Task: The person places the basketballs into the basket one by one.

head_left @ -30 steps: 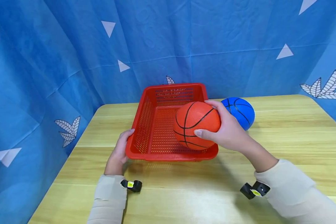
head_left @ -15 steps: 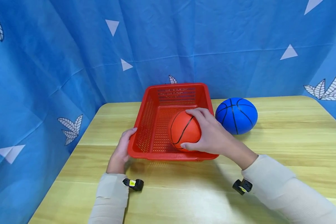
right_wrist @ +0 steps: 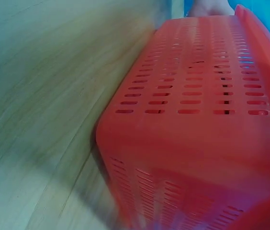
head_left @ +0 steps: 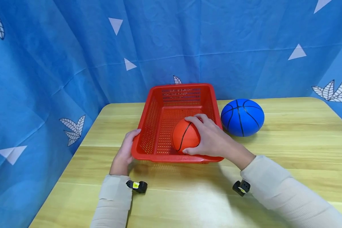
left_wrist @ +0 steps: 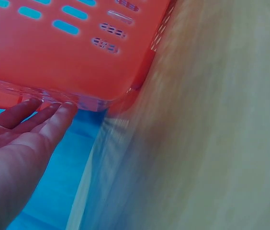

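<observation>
An orange basketball (head_left: 185,136) with black lines sits low inside the red plastic basket (head_left: 176,158), near its front right corner. My right hand (head_left: 206,136) grips it from the right, thumb at the front and fingers over the top. The right wrist view shows the perforated outer wall of the basket (right_wrist: 192,110), which hides most of the ball. At the basket's left side, my left hand (head_left: 126,148) holds the rim, thumb tip on top. In the left wrist view, the fingers (left_wrist: 61,120) of that hand reach under the rim against the outer wall.
A blue basketball (head_left: 242,117) rests on the wooden table (head_left: 174,196), close to the basket's right side. Behind the table hangs a blue curtain (head_left: 165,38) with white triangles and leaf prints.
My right hand has brought the orange basketball down and left into the basket, where it looks lower. The blue basketball is now fully uncovered. My left hand stays on the rim.
</observation>
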`<state>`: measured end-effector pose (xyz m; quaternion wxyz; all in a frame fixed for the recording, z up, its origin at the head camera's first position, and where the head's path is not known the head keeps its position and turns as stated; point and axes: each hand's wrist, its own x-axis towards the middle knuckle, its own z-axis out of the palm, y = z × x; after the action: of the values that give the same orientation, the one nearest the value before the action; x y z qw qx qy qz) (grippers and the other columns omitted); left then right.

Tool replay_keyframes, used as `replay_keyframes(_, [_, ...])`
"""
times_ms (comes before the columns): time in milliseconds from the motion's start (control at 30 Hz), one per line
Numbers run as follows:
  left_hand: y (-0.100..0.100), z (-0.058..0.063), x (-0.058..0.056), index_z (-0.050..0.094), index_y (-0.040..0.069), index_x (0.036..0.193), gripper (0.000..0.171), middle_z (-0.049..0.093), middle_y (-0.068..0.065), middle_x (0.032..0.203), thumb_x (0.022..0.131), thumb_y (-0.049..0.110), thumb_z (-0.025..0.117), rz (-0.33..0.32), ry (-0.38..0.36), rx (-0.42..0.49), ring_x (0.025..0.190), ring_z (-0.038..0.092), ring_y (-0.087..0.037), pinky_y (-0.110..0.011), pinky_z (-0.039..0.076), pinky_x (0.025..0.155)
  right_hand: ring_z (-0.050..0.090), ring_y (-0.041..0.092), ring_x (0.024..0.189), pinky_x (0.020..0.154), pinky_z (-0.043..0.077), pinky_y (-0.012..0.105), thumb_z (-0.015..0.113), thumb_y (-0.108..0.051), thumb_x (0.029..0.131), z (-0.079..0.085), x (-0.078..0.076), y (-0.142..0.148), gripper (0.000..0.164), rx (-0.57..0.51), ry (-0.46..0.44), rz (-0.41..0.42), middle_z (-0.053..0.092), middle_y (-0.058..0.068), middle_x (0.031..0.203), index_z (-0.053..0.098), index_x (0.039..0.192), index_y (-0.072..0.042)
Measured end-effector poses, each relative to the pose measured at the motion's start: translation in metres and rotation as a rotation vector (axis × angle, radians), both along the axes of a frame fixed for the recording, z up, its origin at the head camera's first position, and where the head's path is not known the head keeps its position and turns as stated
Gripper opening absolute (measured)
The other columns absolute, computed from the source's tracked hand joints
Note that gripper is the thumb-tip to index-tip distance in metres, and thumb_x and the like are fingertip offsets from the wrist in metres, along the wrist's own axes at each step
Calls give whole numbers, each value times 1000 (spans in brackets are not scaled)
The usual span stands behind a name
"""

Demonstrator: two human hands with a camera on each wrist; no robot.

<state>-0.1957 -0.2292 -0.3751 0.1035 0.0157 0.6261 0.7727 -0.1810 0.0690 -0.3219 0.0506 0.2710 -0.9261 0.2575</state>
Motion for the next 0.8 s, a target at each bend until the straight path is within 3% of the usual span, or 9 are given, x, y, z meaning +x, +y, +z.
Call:
replay_keyframes(533, [0, 1, 1, 38, -7, 130, 46, 61, -6, 99, 100, 26, 30, -14, 10, -16, 84, 63, -14, -29, 56, 75, 47, 27, 111, 77, 55, 43, 80, -50, 64, -1, -1, -3, 86, 49, 8, 5, 42, 7, 127, 42, 136, -21])
replay_keyframes(800, [0, 1, 2, 37, -6, 131, 46, 61, -7, 100, 100, 27, 31, -22, 18, -10, 85, 63, -15, -30, 56, 76, 44, 28, 117, 82, 53, 45, 75, -57, 68, -2, -1, -2, 86, 44, 22, 8, 41, 9, 133, 41, 137, -21])
